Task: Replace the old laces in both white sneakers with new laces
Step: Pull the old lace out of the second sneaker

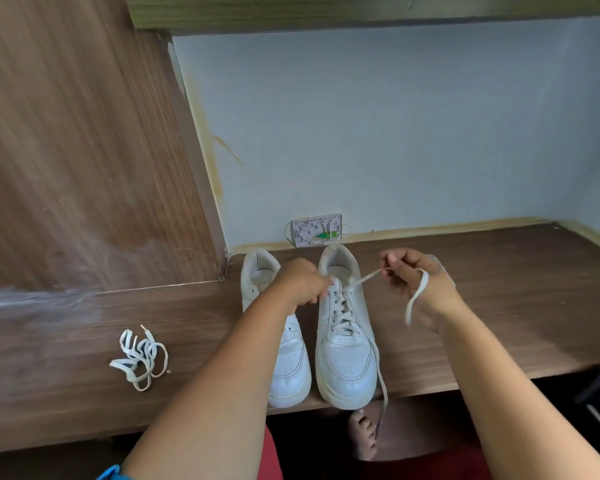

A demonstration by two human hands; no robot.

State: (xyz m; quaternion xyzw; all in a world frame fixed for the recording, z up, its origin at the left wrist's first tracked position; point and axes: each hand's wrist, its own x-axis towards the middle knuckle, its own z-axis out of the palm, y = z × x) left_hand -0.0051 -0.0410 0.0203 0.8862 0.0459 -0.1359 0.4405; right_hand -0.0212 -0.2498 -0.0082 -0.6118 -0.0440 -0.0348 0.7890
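Two white sneakers stand side by side on the worktop (499,306), toes toward the person, heels near the wall, so that the eyelets face up and both hands can reach them from above. The right sneaker (345,344) is laced; the left sneaker (284,355) is partly hidden by the forearm, and its lacing cannot be told.

The left hand (300,282) has its fingers curled at the top eyelets of the right sneaker, probably to pin the shoe and hold the lacing steady; whether it pinches the lace itself or only the collar is hidden. The right hand (414,278) is clamped on one lace (364,277) end, pinched at the fingertips and drawn out taut to the side, with the spare tail looped over the hand and hanging down. That sideways pull suits drawing the lace through the top eyelet. The other end trails down the shoe's outer side and hangs over the worktop's front edge.

A loose bundle of laces (139,355) lies well apart on the left, out of the way of the work; whether these are the old or the new ones cannot be told. A small wall box (317,230) sits behind the heels
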